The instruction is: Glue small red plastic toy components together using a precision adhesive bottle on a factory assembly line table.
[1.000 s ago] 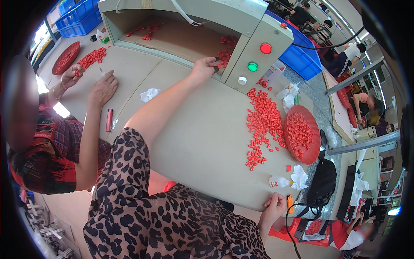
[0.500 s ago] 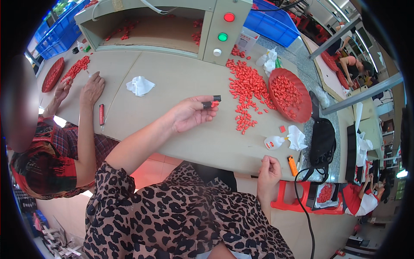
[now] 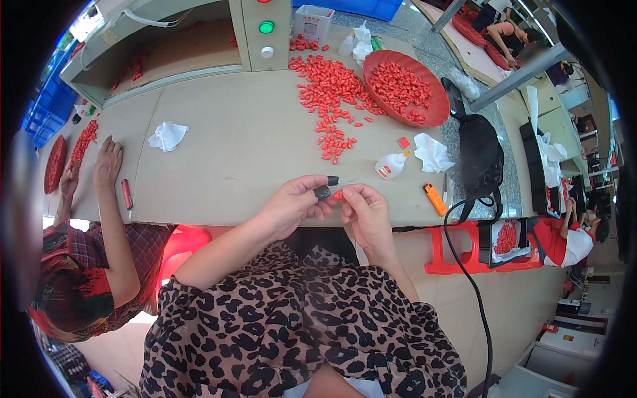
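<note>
In front of my chest, just over the table's near edge, my two hands meet at a small glossy red piece (image 3: 339, 195). My right hand (image 3: 371, 222) pinches it between thumb and fingertips. Black coverings sit on the thumb and index tip of my left hand (image 3: 295, 209), whose curled fingers close in on the piece from the left. Fingers partly hide the piece. Beyond my hands, many similar red pieces (image 3: 328, 83) lie in a loose heap. Beside the heap, a red scalloped bowl (image 3: 434, 114) is full of them.
A white squeeze bottle (image 3: 390, 166), white tissue (image 3: 434, 153) and orange cutter (image 3: 435, 199) lie to the right, near a black bag (image 3: 481, 152) and cable. A beige machine housing (image 3: 264, 73) stands at the back. A co-worker's hand (image 3: 108, 162) rests on the table at left.
My left hand has drawn back toward me with a red piece. My right hand has risen from the table's near edge to meet it. The view has shifted right.
</note>
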### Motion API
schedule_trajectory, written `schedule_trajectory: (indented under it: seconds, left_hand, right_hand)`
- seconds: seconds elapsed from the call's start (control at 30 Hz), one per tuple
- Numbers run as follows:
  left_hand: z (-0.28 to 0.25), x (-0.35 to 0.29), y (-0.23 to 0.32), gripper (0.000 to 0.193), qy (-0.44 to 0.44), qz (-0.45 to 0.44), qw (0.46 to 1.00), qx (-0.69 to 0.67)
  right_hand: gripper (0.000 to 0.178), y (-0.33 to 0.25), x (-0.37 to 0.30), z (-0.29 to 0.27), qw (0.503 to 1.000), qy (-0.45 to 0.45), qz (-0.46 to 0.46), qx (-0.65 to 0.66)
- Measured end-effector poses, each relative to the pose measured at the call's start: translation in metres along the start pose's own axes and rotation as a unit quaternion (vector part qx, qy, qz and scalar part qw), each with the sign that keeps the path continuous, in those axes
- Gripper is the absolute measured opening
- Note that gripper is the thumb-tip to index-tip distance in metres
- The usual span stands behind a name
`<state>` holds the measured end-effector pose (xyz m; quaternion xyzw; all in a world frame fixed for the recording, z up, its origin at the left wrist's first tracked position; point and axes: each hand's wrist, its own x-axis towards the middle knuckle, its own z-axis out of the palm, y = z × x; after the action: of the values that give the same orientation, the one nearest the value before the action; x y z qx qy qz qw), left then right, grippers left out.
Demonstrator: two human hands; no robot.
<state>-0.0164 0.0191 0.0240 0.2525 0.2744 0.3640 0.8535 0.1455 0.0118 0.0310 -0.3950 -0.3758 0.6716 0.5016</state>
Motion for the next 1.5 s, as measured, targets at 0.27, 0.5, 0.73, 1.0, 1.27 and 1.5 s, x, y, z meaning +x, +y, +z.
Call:
schedule_trajectory:
  seconds: [0.27, 0.5, 0.73, 1.0, 1.27, 1.5]
  left_hand:
    - [0.0, 0.005, -0.031, 0.027, 0.088, 0.275, 0.941, 0.177]
    - [-0.001, 0.002, -0.03, 0.025, 0.089, 0.306, 0.922, 0.22]
    - [-0.007, 0.003, -0.022, 0.024, 0.125, 0.276, 0.934, 0.19]
    - [-0.015, 0.011, -0.011, 0.023, 0.142, 0.282, 0.939, 0.134]
    - [-0.019, 0.01, -0.013, 0.022, 0.135, 0.279, 0.941, 0.135]
    - [-0.02, 0.009, -0.014, 0.023, 0.124, 0.284, 0.937, 0.159]
  right_hand:
    - [0.011, 0.004, -0.002, 0.005, 0.995, 0.027, 0.078, 0.062]
    - [0.011, 0.003, 0.0, 0.009, 0.994, 0.031, 0.097, 0.047]
    - [0.015, -0.001, 0.001, -0.008, 0.993, 0.095, 0.005, -0.076]
    - [0.038, -0.006, 0.03, -0.07, 0.826, 0.249, -0.274, -0.425]
    - [0.036, -0.008, 0.034, -0.061, 0.933, 0.139, -0.208, -0.259]
    - [0.03, -0.015, 0.015, -0.043, 0.996, 0.007, -0.055, 0.075]
